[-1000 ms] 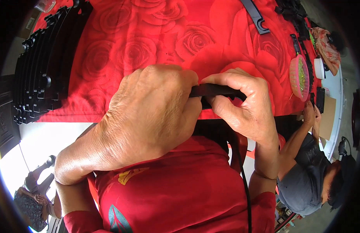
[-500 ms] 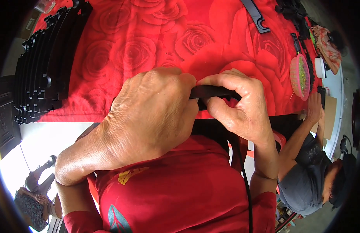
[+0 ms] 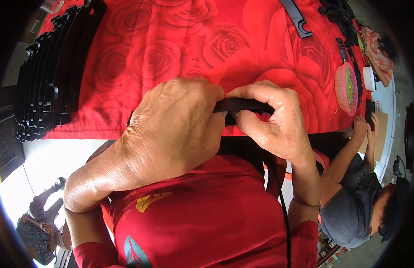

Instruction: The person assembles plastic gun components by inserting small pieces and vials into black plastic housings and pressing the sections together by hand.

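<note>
A black plastic strip (image 3: 246, 105) is held between my two hands, just above the near edge of the table. My left hand (image 3: 175, 127) is closed round one end, its back turned up, so most of that end is hidden. With thumb and bent forefinger my right hand (image 3: 278, 118) pinches the other end; a gap shows between thumb and finger below the strip. Similar long black plastic strips (image 3: 59, 71) with notched ends lie stacked at the table's left side. One more such strip (image 3: 297, 18) lies alone at the far right.
A red rose-print tablecloth (image 3: 149, 62) covers the table. On the right are a pink basket (image 3: 341, 89) with green bits, a white bowl (image 3: 368, 78) and black parts (image 3: 338, 18). Another person (image 3: 354, 201) works at the right; someone sits lower left (image 3: 37, 236). A black cable (image 3: 285, 214) hangs before me.
My hands keep their grip on the strip and shift only slightly; a little more of it shows beside my left fingers. The person on the right has moved their hands.
</note>
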`<control>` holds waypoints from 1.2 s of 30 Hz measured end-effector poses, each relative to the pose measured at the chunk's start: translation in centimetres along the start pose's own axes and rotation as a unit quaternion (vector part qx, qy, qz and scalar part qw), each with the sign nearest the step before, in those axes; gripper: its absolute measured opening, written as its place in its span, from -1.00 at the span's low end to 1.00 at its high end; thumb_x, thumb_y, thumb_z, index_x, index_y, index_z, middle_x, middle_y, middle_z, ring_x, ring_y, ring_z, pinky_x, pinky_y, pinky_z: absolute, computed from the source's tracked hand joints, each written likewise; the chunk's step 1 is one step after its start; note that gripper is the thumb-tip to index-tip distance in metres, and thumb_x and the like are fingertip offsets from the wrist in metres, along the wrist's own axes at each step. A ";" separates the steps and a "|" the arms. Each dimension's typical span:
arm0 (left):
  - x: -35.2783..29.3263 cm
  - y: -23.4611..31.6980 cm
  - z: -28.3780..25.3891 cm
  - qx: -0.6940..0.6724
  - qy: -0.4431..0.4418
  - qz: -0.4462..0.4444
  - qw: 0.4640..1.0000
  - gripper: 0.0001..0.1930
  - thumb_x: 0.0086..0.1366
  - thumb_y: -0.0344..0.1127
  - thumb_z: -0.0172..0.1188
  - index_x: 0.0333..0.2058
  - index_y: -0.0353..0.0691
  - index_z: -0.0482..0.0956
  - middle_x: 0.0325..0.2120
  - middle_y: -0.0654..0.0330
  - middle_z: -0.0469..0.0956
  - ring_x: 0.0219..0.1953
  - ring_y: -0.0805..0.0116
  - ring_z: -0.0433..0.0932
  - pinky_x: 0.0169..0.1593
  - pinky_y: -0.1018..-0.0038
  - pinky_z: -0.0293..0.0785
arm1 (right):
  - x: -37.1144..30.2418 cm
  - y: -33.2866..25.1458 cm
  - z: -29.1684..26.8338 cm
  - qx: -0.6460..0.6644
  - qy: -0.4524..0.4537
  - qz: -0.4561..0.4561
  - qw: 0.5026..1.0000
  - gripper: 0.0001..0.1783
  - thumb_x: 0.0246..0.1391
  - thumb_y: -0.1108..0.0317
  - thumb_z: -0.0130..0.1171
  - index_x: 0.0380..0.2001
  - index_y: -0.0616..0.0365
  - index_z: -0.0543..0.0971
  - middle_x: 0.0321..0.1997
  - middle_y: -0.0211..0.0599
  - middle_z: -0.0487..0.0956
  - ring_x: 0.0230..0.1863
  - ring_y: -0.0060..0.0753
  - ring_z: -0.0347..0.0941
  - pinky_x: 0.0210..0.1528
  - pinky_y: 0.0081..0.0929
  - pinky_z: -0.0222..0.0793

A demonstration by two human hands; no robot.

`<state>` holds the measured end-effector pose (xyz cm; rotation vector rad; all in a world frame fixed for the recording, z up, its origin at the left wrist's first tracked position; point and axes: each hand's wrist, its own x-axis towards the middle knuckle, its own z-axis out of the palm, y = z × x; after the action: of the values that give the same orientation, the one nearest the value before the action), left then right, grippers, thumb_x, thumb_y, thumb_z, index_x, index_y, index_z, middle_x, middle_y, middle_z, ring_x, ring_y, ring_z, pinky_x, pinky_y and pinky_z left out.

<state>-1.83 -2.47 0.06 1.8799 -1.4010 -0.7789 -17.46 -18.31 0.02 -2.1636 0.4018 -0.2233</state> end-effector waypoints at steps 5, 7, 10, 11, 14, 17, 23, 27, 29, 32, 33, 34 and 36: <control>0.0 -0.3 0.2 0.008 0.029 0.027 0.999 -0.85 0.23 -0.48 0.18 -0.25 -0.38 0.66 -0.49 -0.05 0.57 -0.45 -0.10 0.57 -0.33 0.10 0.44 | 0.1 0.0 0.0 0.008 0.004 0.013 1.000 -0.72 -0.09 0.40 0.32 -0.26 0.27 0.76 -0.40 -0.10 0.73 -0.35 -0.20 0.61 -0.21 -0.35 0.51; 0.0 0.0 -0.2 0.003 0.019 0.024 1.000 -0.84 0.24 -0.48 0.18 -0.25 -0.39 0.66 -0.49 -0.05 0.57 -0.45 -0.10 0.57 -0.33 0.11 0.44 | 0.2 -0.3 -0.3 0.005 0.002 0.012 1.000 -0.71 -0.10 0.40 0.32 -0.26 0.27 0.76 -0.40 -0.11 0.73 -0.35 -0.20 0.61 -0.22 -0.35 0.51; 0.1 -0.1 -0.2 -0.006 0.007 0.014 1.000 -0.84 0.26 -0.48 0.18 -0.24 -0.40 0.66 -0.48 -0.05 0.57 -0.44 -0.09 0.57 -0.33 0.11 0.43 | 0.3 -0.3 -0.4 -0.002 0.000 0.014 1.000 -0.71 -0.10 0.40 0.32 -0.25 0.26 0.76 -0.40 -0.11 0.73 -0.35 -0.20 0.61 -0.23 -0.34 0.51; 0.2 -0.2 -0.2 -0.008 0.004 0.008 1.000 -0.84 0.26 -0.47 0.18 -0.23 -0.41 0.66 -0.48 -0.05 0.57 -0.44 -0.09 0.57 -0.33 0.11 0.43 | 0.4 -0.2 -0.3 -0.004 0.000 0.015 1.000 -0.70 -0.10 0.40 0.32 -0.25 0.26 0.77 -0.41 -0.11 0.72 -0.35 -0.20 0.61 -0.23 -0.34 0.52; 0.2 0.1 -0.5 -0.011 -0.011 -0.011 1.000 -0.83 0.26 -0.46 0.18 -0.24 -0.40 0.66 -0.48 -0.06 0.57 -0.44 -0.09 0.57 -0.33 0.11 0.43 | 0.3 0.2 -0.2 -0.009 0.002 0.003 1.000 -0.70 -0.10 0.39 0.31 -0.24 0.25 0.77 -0.41 -0.11 0.72 -0.35 -0.21 0.61 -0.23 -0.34 0.52; 0.2 -0.2 -0.4 -0.003 -0.021 -0.010 1.000 -0.83 0.24 -0.44 0.18 -0.24 -0.40 0.65 -0.49 -0.05 0.57 -0.45 -0.08 0.56 -0.34 0.10 0.43 | 0.3 -0.1 0.0 -0.010 -0.002 0.015 1.000 -0.70 -0.10 0.39 0.31 -0.24 0.24 0.77 -0.41 -0.11 0.72 -0.36 -0.20 0.61 -0.23 -0.33 0.52; 0.1 0.1 -0.2 0.009 0.001 0.008 1.000 -0.84 0.22 -0.45 0.17 -0.27 -0.39 0.64 -0.49 -0.05 0.57 -0.46 -0.09 0.56 -0.34 0.09 0.43 | 0.2 -0.1 -0.1 -0.015 0.001 0.020 1.000 -0.71 -0.11 0.39 0.30 -0.26 0.25 0.77 -0.40 -0.11 0.73 -0.36 -0.18 0.62 -0.22 -0.32 0.53; 0.1 0.0 0.0 0.002 0.017 0.021 1.000 -0.85 0.22 -0.46 0.16 -0.28 -0.38 0.64 -0.49 -0.05 0.57 -0.45 -0.09 0.57 -0.34 0.09 0.43 | 0.1 -0.3 0.0 -0.014 0.009 0.019 1.000 -0.72 -0.11 0.39 0.30 -0.28 0.26 0.76 -0.40 -0.11 0.73 -0.36 -0.17 0.62 -0.23 -0.32 0.53; 0.2 0.0 -0.1 -0.005 -0.002 0.001 1.000 -0.85 0.21 -0.47 0.15 -0.28 -0.38 0.64 -0.50 -0.04 0.57 -0.45 -0.10 0.57 -0.34 0.09 0.44 | 0.1 -0.3 0.1 -0.024 0.004 0.021 0.999 -0.72 -0.11 0.39 0.30 -0.28 0.26 0.76 -0.40 -0.11 0.73 -0.36 -0.16 0.61 -0.23 -0.32 0.53; 0.0 -0.1 0.1 0.011 0.005 -0.004 1.000 -0.86 0.23 -0.46 0.16 -0.28 -0.38 0.64 -0.48 -0.04 0.57 -0.42 -0.10 0.58 -0.32 0.10 0.45 | 0.1 0.1 0.3 -0.024 0.003 0.019 1.000 -0.72 -0.12 0.40 0.31 -0.28 0.26 0.76 -0.41 -0.12 0.72 -0.36 -0.16 0.61 -0.23 -0.32 0.52; -0.1 0.0 0.1 0.013 0.006 -0.003 1.000 -0.86 0.23 -0.46 0.16 -0.28 -0.38 0.64 -0.48 -0.04 0.57 -0.42 -0.10 0.58 -0.32 0.10 0.45 | 0.0 0.1 0.4 -0.024 0.004 0.017 1.000 -0.72 -0.12 0.40 0.31 -0.28 0.26 0.76 -0.41 -0.12 0.72 -0.36 -0.16 0.61 -0.23 -0.32 0.52; -0.1 0.1 0.0 0.022 0.002 -0.005 1.000 -0.86 0.24 -0.45 0.17 -0.27 -0.37 0.64 -0.46 -0.04 0.57 -0.39 -0.09 0.58 -0.30 0.10 0.45 | -0.1 0.1 0.4 -0.021 0.007 0.010 1.000 -0.72 -0.12 0.41 0.31 -0.28 0.25 0.76 -0.41 -0.13 0.72 -0.35 -0.16 0.61 -0.23 -0.31 0.51; 0.0 0.0 -0.2 0.028 -0.005 -0.007 1.000 -0.86 0.25 -0.45 0.18 -0.25 -0.36 0.64 -0.44 -0.03 0.58 -0.36 -0.09 0.59 -0.29 0.09 0.46 | 0.0 0.2 0.4 -0.018 0.010 0.006 1.000 -0.73 -0.12 0.42 0.32 -0.28 0.25 0.77 -0.40 -0.13 0.72 -0.35 -0.17 0.61 -0.23 -0.30 0.51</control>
<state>-1.70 -2.45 0.19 1.9316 -1.4311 -0.7636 -17.38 -18.07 -0.37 -2.1959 0.4339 -0.2328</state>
